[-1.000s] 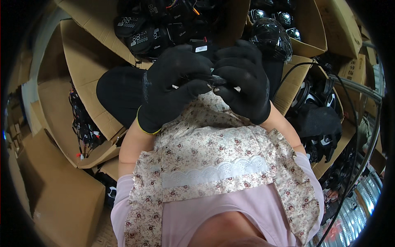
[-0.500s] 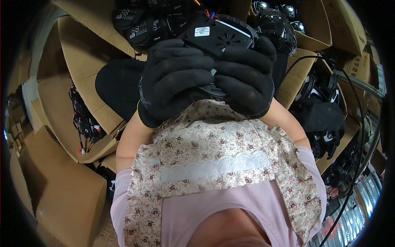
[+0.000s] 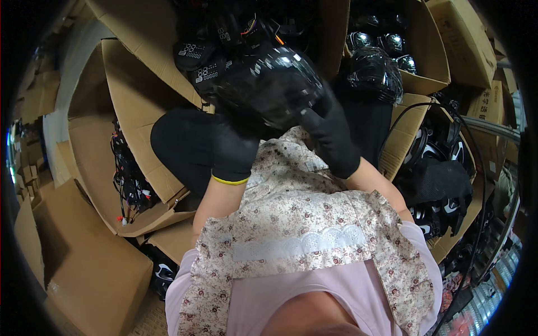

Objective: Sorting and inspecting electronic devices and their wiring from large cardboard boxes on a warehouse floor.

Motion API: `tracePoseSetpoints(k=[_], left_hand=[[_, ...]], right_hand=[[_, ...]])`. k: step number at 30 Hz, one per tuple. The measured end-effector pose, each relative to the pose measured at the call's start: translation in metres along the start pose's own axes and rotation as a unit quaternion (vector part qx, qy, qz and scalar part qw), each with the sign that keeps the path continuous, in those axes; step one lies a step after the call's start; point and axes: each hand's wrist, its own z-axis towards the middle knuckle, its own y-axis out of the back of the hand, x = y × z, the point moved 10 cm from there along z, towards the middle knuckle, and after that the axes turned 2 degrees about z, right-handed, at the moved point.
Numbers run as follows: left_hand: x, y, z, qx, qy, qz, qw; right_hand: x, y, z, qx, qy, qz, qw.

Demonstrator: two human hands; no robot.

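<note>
Both gloved hands now hold a glossy black housing (image 3: 269, 84) raised in front of our chest; half a second ago the same part showed its flat underside, so we judge it has been turned over for inspection; our left hand (image 3: 232, 148) supports it from below, fingers curled out of sight beneath it; our right hand (image 3: 330, 137) braces its right edge, fingers pressed together against it; the housing hides the cardboard box (image 3: 134, 67) of similar parts behind; its far edge merges with that dark clutter.
</note>
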Motion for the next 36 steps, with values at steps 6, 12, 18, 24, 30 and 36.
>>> tracePoseSetpoints(k=[6, 12, 18, 24, 30, 36], left_hand=[[-0.044, -0.020, -0.006, -0.064, -0.190, 0.454, 0.868], [-0.030, -0.081, 0.001, 0.148, 0.034, 0.618, 0.772], [-0.019, -0.061, -0.005, 0.078, 0.030, 0.598, 0.797], [-0.030, -0.065, -0.003, 0.114, -0.118, 0.558, 0.814], [-0.038, -0.042, -0.002, 0.027, -0.133, 0.560, 0.817], [-0.026, -0.111, -0.015, 0.211, -0.237, 0.801, 0.508]], right_hand=[[0.008, -0.001, 0.003, 0.011, -0.017, -0.031, 0.999], [0.027, -0.020, 0.001, 0.158, 0.119, -0.140, 0.970], [0.020, -0.013, -0.006, 0.120, 0.092, -0.193, 0.970], [0.052, -0.023, 0.003, 0.089, 0.236, -0.288, 0.924], [0.011, -0.013, 0.003, 0.103, 0.062, -0.175, 0.977], [0.048, -0.038, -0.008, 0.141, 0.233, -0.405, 0.873]])
